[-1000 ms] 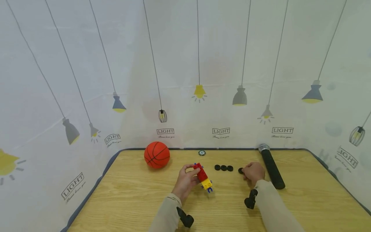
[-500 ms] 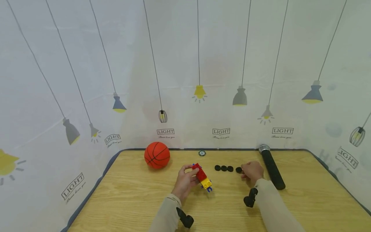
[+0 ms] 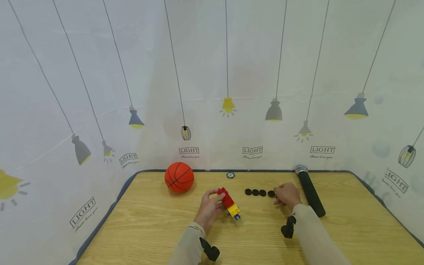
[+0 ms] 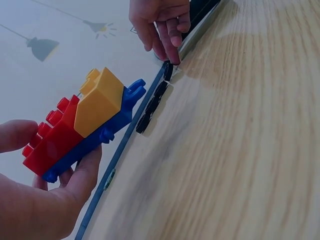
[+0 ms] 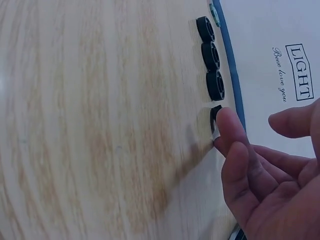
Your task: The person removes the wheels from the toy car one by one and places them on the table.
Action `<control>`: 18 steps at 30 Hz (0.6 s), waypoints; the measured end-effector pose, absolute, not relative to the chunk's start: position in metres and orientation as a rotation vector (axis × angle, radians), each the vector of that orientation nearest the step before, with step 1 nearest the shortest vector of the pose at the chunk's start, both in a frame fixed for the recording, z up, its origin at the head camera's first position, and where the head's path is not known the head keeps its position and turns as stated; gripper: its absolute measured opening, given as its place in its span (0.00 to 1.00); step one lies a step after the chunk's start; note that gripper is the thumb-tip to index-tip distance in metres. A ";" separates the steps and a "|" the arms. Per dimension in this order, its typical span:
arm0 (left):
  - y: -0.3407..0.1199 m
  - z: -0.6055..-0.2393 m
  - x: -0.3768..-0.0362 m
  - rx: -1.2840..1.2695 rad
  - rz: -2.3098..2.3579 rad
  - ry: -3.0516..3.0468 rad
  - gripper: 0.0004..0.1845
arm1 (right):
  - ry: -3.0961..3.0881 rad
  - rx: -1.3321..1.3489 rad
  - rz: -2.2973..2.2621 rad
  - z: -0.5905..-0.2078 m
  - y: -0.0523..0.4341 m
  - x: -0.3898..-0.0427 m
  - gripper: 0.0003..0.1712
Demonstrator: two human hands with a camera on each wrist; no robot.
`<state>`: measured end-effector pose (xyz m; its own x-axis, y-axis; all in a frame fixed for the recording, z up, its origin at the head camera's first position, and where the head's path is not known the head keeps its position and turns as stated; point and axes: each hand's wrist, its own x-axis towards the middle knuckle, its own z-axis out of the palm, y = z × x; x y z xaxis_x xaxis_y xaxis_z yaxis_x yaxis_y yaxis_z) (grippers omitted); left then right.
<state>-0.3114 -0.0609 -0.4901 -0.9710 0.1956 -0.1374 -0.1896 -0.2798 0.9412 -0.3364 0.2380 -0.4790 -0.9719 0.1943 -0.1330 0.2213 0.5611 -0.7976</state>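
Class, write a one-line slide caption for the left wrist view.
Left hand grips a toy block car while right hand touches the fourth black wheel.

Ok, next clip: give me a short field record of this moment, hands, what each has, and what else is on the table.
left hand: left hand grips the brick toy, red and yellow on a blue base, lifted off the table
right hand: right hand, fingertips on the fourth wheel
wheels: three wheels in a row, the fourth at its right end
other things: basketball far left; black microphone lying right of the right hand; small round thing at the far edge, too small to tell
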 end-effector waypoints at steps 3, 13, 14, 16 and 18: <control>-0.060 -0.489 -0.311 0.006 2.333 1.717 0.24 | 2.750 0.364 -1.410 -0.480 0.238 -0.335 0.25; -0.059 -0.487 -0.311 -0.015 2.330 1.703 0.26 | 2.744 0.338 -1.434 -0.481 0.239 -0.333 0.29; -0.059 -0.487 -0.311 -0.012 2.330 1.702 0.26 | 2.743 0.336 -1.440 -0.481 0.239 -0.334 0.29; -0.059 -0.488 -0.311 -0.009 2.329 1.704 0.26 | 2.735 0.322 -1.458 -0.481 0.239 -0.334 0.30; -0.060 -0.488 -0.311 -0.006 2.329 1.705 0.26 | 2.725 0.308 -1.475 -0.480 0.238 -0.333 0.31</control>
<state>-0.3113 -0.0595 -0.4878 -0.9677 0.2012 -0.1521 -0.2057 -0.2810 0.9374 -0.3329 0.2384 -0.4796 -0.9800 0.1600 -0.1182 0.1865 0.5318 -0.8261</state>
